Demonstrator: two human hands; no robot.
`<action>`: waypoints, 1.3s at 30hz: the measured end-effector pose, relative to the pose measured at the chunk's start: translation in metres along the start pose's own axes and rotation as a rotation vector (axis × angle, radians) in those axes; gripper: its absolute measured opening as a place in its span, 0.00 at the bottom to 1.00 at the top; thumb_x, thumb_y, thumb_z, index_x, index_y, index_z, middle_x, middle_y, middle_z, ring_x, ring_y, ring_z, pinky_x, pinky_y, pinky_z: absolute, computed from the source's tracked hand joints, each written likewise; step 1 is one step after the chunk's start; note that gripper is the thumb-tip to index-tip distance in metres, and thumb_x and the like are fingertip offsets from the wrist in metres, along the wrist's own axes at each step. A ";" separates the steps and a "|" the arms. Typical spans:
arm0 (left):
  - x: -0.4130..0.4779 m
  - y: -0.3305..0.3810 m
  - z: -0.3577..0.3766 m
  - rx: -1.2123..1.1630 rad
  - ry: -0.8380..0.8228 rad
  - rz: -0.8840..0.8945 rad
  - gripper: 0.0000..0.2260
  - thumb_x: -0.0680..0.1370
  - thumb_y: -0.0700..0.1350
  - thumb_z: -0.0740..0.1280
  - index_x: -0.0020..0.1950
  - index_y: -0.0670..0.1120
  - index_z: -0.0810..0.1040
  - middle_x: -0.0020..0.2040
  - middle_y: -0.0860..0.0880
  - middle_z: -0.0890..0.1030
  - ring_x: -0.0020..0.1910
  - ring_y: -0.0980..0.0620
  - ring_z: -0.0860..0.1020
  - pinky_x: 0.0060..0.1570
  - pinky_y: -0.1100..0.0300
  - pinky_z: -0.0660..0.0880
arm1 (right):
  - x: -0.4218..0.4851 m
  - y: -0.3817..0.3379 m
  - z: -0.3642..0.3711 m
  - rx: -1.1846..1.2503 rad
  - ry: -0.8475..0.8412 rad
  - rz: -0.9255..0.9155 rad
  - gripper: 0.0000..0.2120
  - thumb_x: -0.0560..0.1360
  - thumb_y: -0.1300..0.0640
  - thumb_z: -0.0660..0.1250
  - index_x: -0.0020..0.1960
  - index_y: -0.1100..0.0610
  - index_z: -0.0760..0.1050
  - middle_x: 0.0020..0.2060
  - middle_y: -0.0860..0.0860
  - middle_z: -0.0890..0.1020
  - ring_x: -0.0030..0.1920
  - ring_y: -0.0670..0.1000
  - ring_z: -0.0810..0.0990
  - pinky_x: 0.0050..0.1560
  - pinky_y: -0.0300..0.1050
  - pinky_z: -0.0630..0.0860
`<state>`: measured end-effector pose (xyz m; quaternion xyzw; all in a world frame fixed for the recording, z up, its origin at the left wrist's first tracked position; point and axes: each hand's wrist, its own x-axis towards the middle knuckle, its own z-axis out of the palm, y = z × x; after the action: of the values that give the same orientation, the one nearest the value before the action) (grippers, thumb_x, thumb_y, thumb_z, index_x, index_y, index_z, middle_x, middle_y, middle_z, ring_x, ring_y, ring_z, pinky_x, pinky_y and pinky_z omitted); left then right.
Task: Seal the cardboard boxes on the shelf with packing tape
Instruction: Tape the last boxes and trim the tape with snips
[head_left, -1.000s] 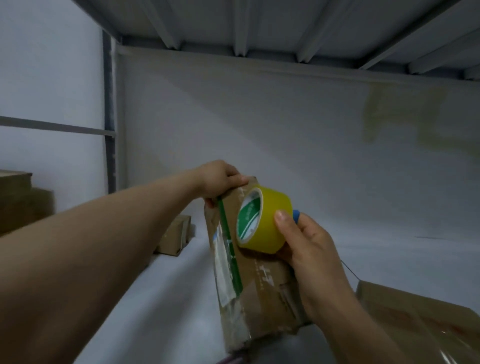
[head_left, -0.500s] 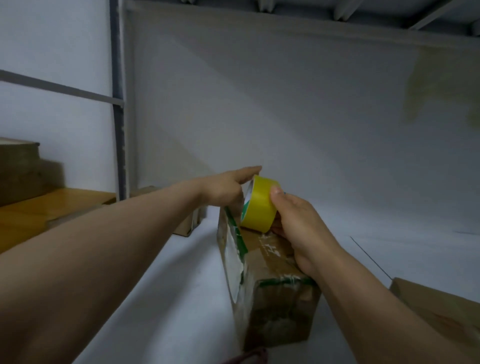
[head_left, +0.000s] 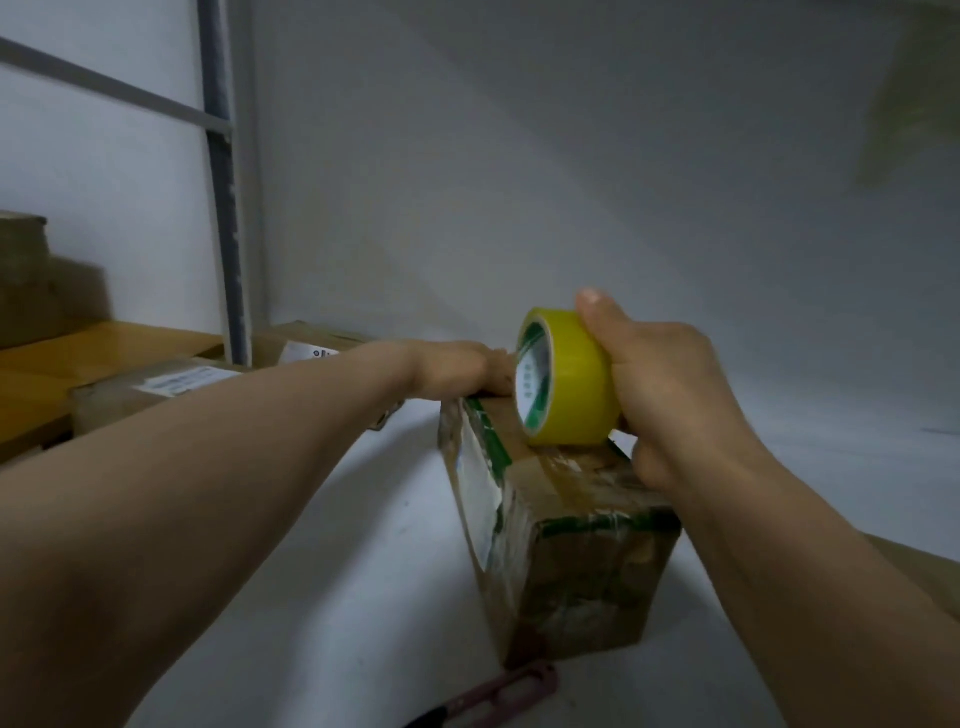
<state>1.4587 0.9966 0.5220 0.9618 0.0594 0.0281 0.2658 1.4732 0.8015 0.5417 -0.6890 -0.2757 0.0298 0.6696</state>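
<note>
On the white shelf (head_left: 337, 545) stands a cardboard box (head_left: 587, 571); atop it the right hand (head_left: 675, 395) grips the yellow tape roll (head_left: 576, 384), and the left hand (head_left: 457, 369) lies flat at its far end.

**Clearance: shelf bay**

White shelf (head_left: 322, 597) is running open on both sides of the taped box (head_left: 571, 561). Blocking:
- Labelled cartons (head_left: 156, 389) are crowding the post (head_left: 223, 234) at far left.
- A pink tool (head_left: 504, 688) is lying just before the box.
- Left hand (head_left: 457, 371), right hand (head_left: 670, 395) and tape roll (head_left: 571, 384) are occupying the box top.
</note>
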 end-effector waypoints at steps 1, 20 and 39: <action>-0.001 0.002 0.001 0.019 0.001 0.010 0.08 0.82 0.46 0.61 0.47 0.58 0.75 0.52 0.55 0.77 0.54 0.52 0.75 0.54 0.64 0.69 | -0.004 -0.007 -0.005 0.022 0.019 0.004 0.21 0.75 0.38 0.71 0.41 0.57 0.77 0.42 0.53 0.82 0.43 0.55 0.83 0.50 0.54 0.81; -0.058 0.022 0.019 -0.104 -0.126 0.158 0.22 0.76 0.51 0.64 0.70 0.50 0.74 0.64 0.55 0.79 0.64 0.58 0.76 0.68 0.58 0.71 | -0.039 0.023 -0.009 0.075 -0.002 -0.010 0.26 0.80 0.36 0.61 0.45 0.59 0.82 0.33 0.55 0.85 0.39 0.56 0.86 0.50 0.60 0.83; -0.088 0.029 0.026 -0.288 -0.195 0.270 0.27 0.74 0.45 0.72 0.73 0.46 0.71 0.68 0.49 0.77 0.67 0.54 0.76 0.70 0.55 0.71 | -0.059 -0.003 -0.031 0.116 -0.129 0.179 0.28 0.79 0.35 0.61 0.51 0.60 0.82 0.37 0.57 0.87 0.39 0.56 0.87 0.39 0.48 0.83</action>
<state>1.3762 0.9470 0.5132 0.9113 -0.1004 -0.0214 0.3988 1.4353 0.7483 0.5281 -0.6675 -0.2534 0.1499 0.6839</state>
